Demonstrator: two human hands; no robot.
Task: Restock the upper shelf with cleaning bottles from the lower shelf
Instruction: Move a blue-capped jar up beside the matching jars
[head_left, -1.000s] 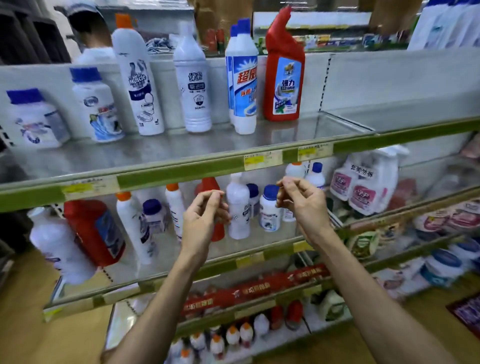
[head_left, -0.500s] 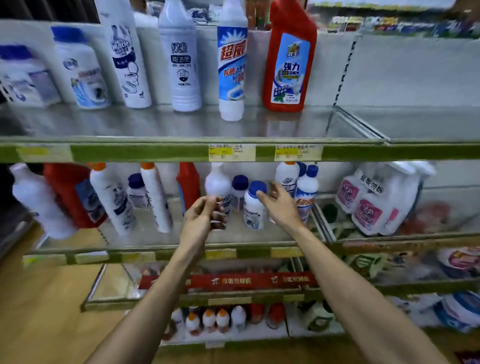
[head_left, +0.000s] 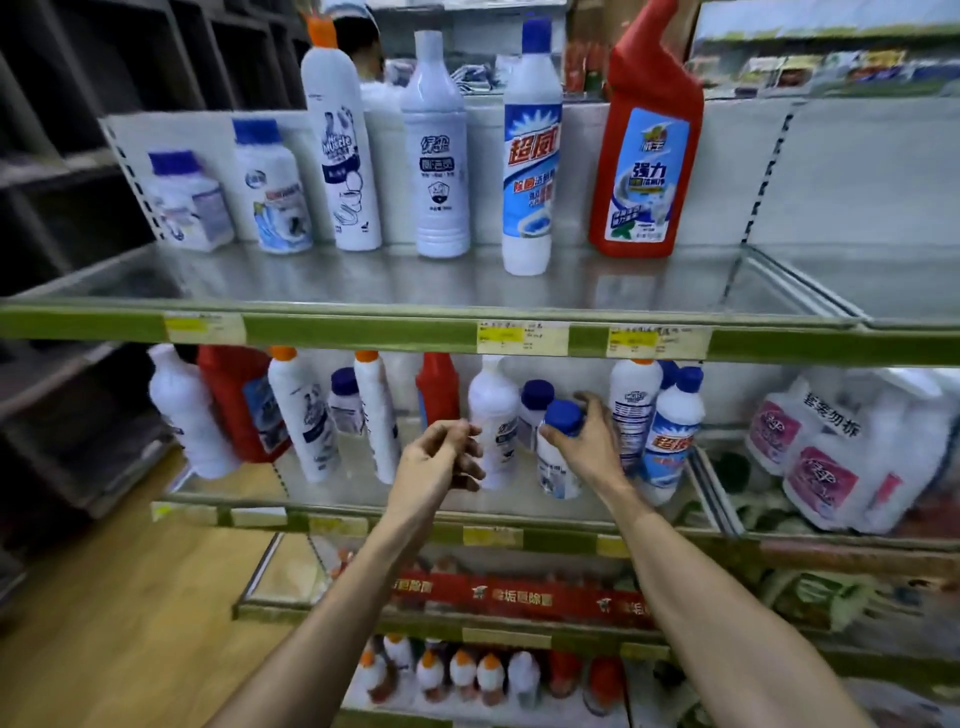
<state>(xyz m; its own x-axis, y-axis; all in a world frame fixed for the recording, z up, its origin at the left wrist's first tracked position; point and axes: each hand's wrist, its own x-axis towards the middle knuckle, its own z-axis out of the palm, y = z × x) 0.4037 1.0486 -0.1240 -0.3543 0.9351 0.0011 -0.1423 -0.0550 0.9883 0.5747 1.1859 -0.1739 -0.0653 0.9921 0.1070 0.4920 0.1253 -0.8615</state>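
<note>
Store shelving with green price rails fills the view: the upper shelf (head_left: 363, 291) holds six bottles along its back, front bare. On the lower shelf (head_left: 332, 493) at five o'clock, the right hand (head_left: 584, 447) grips a short white blue-capped bottle (head_left: 558, 457) not yet lifted, while the left hand (head_left: 441, 457) hovers loosely curled, empty; restocking looks barely begun.

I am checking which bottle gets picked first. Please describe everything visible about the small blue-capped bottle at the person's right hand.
The small bottle is white, apparently plastic, with a round dark blue screw cap and a blurred, unreadable printed label low on its body. It stands about upright on the lower shelf, in front of another blue-capped bottle. The right hand wraps its shoulder just below the cap; whether it is lifted cannot be told. The left hand does not touch it.
</note>
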